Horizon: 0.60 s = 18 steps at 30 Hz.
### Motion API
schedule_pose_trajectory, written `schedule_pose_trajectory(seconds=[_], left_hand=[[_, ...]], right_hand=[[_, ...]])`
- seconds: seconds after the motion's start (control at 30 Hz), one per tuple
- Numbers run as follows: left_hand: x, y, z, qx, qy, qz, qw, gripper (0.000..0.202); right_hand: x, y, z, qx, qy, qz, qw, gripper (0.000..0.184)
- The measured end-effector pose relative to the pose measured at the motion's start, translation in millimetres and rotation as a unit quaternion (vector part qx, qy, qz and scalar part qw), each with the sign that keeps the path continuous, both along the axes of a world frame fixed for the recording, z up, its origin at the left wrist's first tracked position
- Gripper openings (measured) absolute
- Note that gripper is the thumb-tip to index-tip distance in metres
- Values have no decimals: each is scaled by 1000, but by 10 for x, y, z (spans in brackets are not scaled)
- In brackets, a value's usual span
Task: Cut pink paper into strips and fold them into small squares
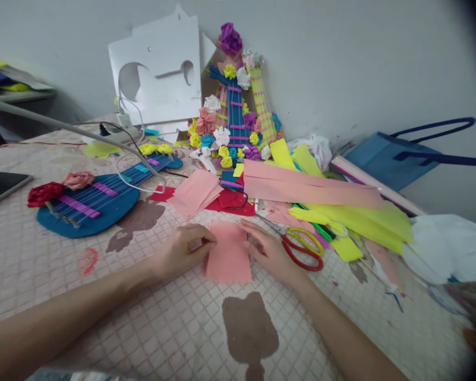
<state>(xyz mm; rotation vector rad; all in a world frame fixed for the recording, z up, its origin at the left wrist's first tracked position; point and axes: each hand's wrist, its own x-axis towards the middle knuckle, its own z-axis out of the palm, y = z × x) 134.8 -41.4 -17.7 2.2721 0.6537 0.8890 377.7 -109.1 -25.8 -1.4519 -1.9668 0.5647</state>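
A rectangular piece of pink crepe paper [229,256] lies on the table in front of me. My left hand [184,248] pinches its left edge between thumb and fingertips. At the upper right, my right hand [267,248] rests its outstretched fingers by the paper's corner, the thumb apart and near the right edge. Just beyond the sheet is a stack of cut pink paper pieces [196,193], partly over a red sheet [234,201]. Scissors with red and yellow handles [303,251] lie right of my right hand.
A blue paper guitar [103,203] with paper roses lies left, near a phone [3,188] and a power strip [111,135]. Behind are flower-covered guitars [236,114], a glue gun [204,157] and a white cut-out board [158,74]. Long pink strips [309,185] and yellow paper [360,222] spread right.
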Motion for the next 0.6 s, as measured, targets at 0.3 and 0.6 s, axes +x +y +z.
schedule_pose_trajectory(seconds=[0.3,0.6], left_hand=[[0,59,-3,54,-25,32,998,12],[17,-36,58,66,30,-116,991,5]], right_hand=[[23,67,-119,66,37,-70,995,33],[17,-77,24,0,-83,43,996,66]])
